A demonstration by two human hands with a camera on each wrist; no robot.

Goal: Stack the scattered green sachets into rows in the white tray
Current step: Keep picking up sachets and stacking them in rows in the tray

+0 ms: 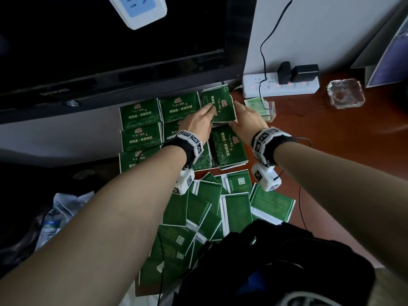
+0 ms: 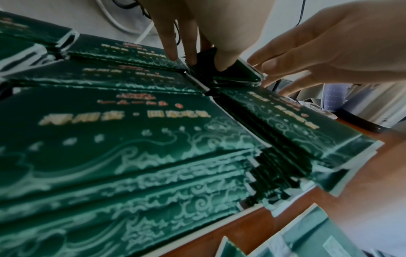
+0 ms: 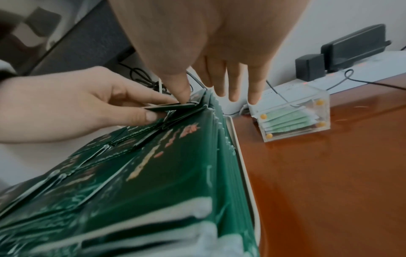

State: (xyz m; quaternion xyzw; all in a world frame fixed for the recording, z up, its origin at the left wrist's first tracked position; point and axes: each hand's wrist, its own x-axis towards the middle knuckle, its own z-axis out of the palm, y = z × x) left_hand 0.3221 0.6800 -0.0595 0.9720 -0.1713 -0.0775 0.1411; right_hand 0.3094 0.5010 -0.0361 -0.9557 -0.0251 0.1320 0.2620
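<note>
Green sachets with gold print lie in flat stacks in rows [image 1: 141, 127] on the white tray, whose rim [image 3: 241, 156] shows along the right side. Both hands are at the far-right stack [image 1: 217, 104]. My left hand [image 1: 210, 111] pinches its top sachets [image 3: 173, 107] between thumb and fingers. My right hand [image 1: 237, 113] has straight fingers [image 3: 232, 87] along the stack's right edge, and its thumb touches the near corner. A loose heap of sachets [image 1: 209, 213], mostly back side up, lies on the desk nearer to me.
A dark monitor [image 1: 110, 51] hangs over the tray's far left. To the right on the brown desk are a clear box of pale green packets [image 3: 290, 118], a white power strip [image 1: 280, 85] with cables, and a glass ashtray [image 1: 345, 93]. A black bag [image 1: 276, 261] sits near me.
</note>
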